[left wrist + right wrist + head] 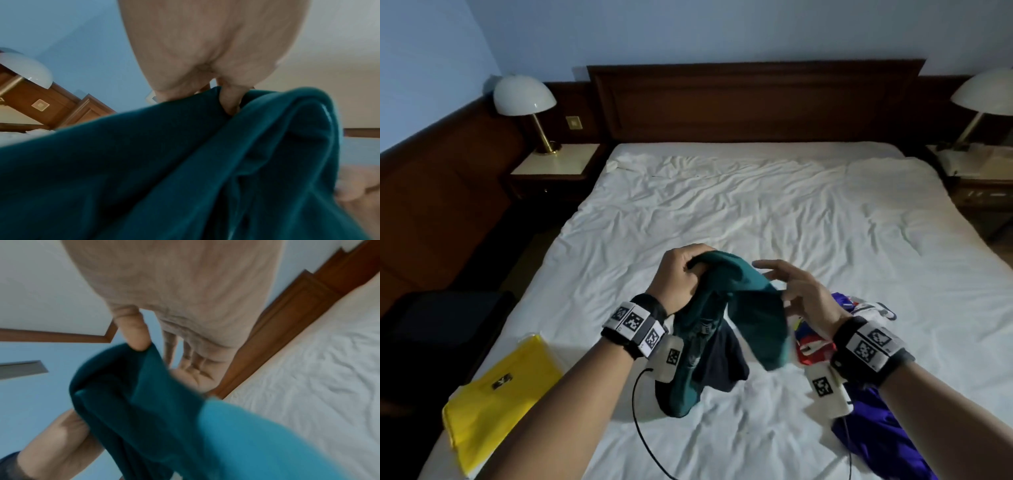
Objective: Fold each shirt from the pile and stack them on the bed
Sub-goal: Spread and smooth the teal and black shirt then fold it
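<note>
A wide bed (739, 205) with a rumpled white sheet fills most of the head view, its dark wooden headboard (753, 102) at the far end. A bedside stand sits on either side of the headboard, each carrying a lamp with a pale dome shade: the left lamp (525, 94) and the right lamp (984, 92).

On the near right of the bed lies the pile of unfolded shirts (873, 421), purple at the front with red and white pieces behind it. On the near left edge lies a yellow shirt (500, 394), folded flat into a rectangle with a small dark emblem on top.

Near the middle, above the sheet, a teal shirt (726, 322) hangs bunched between both hands, its lower part draping down to the bed; a dark navy garment (722, 363) shows just behind it, touching it.

The left hand (681, 277) grips the top of the teal shirt, fingers curled round a gathered fold; the left wrist view shows a finger (230, 100) tucked into the cloth. The right hand (801, 291) pinches an edge of the same shirt with its thumb (136, 335), while its other fingers are spread and relaxed. Both wrists wear black bands (635, 325) with square black-and-white markers.
</note>
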The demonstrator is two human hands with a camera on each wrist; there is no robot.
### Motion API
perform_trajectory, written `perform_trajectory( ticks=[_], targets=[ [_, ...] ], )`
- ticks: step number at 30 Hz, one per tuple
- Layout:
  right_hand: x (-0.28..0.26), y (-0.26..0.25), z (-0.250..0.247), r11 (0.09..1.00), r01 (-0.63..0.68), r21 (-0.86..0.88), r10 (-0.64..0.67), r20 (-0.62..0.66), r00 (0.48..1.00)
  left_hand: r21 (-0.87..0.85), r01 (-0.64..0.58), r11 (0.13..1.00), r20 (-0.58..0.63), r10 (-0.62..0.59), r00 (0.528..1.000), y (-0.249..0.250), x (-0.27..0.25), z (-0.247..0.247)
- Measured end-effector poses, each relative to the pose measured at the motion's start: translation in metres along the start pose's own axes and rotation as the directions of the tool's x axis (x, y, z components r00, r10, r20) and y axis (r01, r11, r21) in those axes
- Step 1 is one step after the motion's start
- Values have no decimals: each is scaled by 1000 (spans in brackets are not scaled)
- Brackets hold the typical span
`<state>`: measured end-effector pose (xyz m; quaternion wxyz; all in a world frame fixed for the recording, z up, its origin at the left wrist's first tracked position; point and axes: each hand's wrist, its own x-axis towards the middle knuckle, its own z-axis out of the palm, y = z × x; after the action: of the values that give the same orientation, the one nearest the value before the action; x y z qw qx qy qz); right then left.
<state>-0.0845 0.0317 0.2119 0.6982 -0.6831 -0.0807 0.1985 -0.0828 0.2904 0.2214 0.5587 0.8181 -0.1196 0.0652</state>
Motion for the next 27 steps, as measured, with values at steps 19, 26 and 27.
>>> perform_trajectory(
  ticks=[19, 26, 27],
  targets=[
    [21, -38, 27, 836, 231, -499, -379, -219, 899, -30, 155, 987, 89, -152, 984, -24, -11, -12],
    [29, -82, 35, 675, 285, -680, -272, 130, 954, -122, 187, 975, 343, -136, 929, 16, 12, 13],
    [29, -85, 33, 666, 297, -685, -307, 112, 945, -41, 165, 985, 315, -144, 938, 16, 15, 13]
  ],
)
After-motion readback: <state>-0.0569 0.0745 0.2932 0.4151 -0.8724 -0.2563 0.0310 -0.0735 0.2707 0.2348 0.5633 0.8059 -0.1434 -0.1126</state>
